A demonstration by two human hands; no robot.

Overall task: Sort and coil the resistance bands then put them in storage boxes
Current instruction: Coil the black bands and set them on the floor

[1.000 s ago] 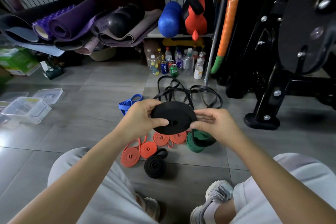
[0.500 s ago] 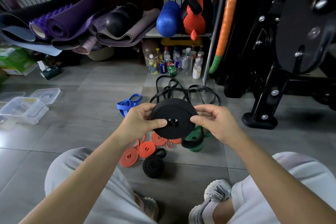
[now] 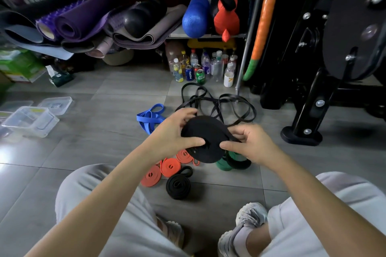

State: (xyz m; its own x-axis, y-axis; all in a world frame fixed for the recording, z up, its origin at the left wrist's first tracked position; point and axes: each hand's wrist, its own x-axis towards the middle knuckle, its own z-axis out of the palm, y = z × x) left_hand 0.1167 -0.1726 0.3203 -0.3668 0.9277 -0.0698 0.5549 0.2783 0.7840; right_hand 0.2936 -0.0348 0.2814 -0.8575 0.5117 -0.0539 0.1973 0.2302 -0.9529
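A large black coiled band [image 3: 205, 131] hangs above the floor between both hands. My left hand [image 3: 173, 133] grips its left edge, thumb near the centre hole. My right hand [image 3: 248, 144] pinches its right side, thumb on top. On the floor below lie orange coiled bands [image 3: 170, 166], a small black coiled band [image 3: 178, 185] and a green coiled band [image 3: 224, 165], partly hidden by the held coil. A loose blue band [image 3: 149, 119] and loose thin black bands [image 3: 227, 106] lie farther out. Clear storage boxes [image 3: 31, 121] stand at the far left.
Rolled yoga mats [image 3: 83, 21] and a blue foam roller [image 3: 195, 16] fill the shelf behind. Bottles and cans [image 3: 200, 67] stand on the floor under it. A black gym machine base [image 3: 300, 133] sits at the right. My knees and shoes are at the bottom.
The held black coil has tilted, its left side now higher. My left hand's fingers have shifted over the top edge and my right thumb has moved toward the centre.
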